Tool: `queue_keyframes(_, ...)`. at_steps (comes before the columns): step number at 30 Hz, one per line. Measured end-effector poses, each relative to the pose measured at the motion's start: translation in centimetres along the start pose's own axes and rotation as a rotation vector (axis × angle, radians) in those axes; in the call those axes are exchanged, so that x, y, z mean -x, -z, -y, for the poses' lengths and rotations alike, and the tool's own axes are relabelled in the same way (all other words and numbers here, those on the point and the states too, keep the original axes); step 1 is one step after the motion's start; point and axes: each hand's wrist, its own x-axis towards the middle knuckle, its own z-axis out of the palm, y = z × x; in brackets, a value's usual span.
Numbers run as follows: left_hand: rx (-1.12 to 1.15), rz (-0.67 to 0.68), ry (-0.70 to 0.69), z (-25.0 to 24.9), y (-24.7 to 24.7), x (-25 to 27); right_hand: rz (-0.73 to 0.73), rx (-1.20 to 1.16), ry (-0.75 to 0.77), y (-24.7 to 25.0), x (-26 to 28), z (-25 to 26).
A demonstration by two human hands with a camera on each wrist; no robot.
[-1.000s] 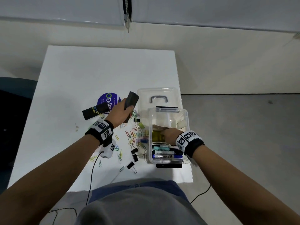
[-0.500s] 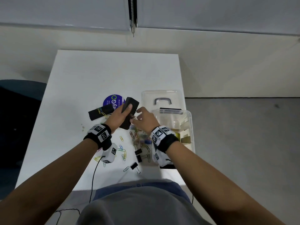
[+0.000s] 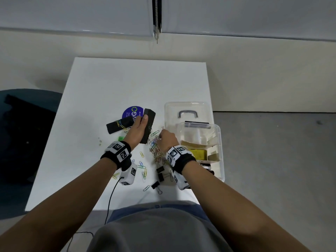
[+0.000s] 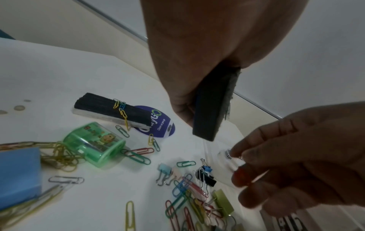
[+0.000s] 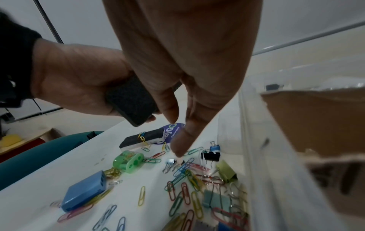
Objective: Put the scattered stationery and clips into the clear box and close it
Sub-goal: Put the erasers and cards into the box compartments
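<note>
Overhead, a white square tabletop (image 3: 112,91) fills mid-frame, grey floor at right. Left of centre, the left hand (image 3: 137,130) grips a black rectangular eraser block (image 3: 148,127). Beside it, the right hand (image 3: 168,140), fingers loosely extended, holds nothing above scattered coloured paper clips (image 3: 154,148). At right stands the clear plastic box (image 3: 219,142), open.

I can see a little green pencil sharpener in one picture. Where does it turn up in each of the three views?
Head view: the green sharpener is a small green patch left of the left hand.
Left wrist view: lower left, clearly seen.
Right wrist view: left of centre.
Shared landmark: the black eraser wrapped in a clip chain, lying just beyond it on the round purple sticker.
</note>
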Motion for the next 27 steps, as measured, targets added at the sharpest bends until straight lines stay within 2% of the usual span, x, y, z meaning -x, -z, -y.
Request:
queue_keyframes(5,0.02,0.05,-0.023,-0.7,-0.5,0.6,-0.139,-0.132,0.167,0.8,0.6,0.8)
queue_keyframes(8,0.006,0.055,-0.017,-0.7,-1.2,0.8,-0.184,-0.166,0.173,1.0,0.4,0.9)
queue_keyframes(12,0.021,0.067,-0.038,-0.4,-1.5,0.8,-0.141,-0.167,0.155,1.3,0.6,0.6)
queue_keyframes(18,0.006,0.03,-0.022,-0.4,-1.7,0.5,-0.014,-0.009,0.062,1.4,0.5,-0.1)
queue_keyframes(21,-0.025,0.001,-0.11,-1.0,-1.5,0.7,-0.035,-0.05,0.095,2.2,0.5,-0.7)
queue_keyframes(23,-0.11,0.026,-0.179,-1.6,-1.5,1.3,-0.123,-0.215,0.125,3.9,0.9,-1.3)
queue_keyframes(25,-0.239,0.111,-0.29,-2.3,-1.6,2.0,-0.18,-0.417,0.076,6.3,1.3,-2.2)
queue_keyframes(27,-0.374,0.167,-0.429,-2.9,-2.5,2.2,-0.088,-0.572,-0.011,9.0,1.8,-3.3)
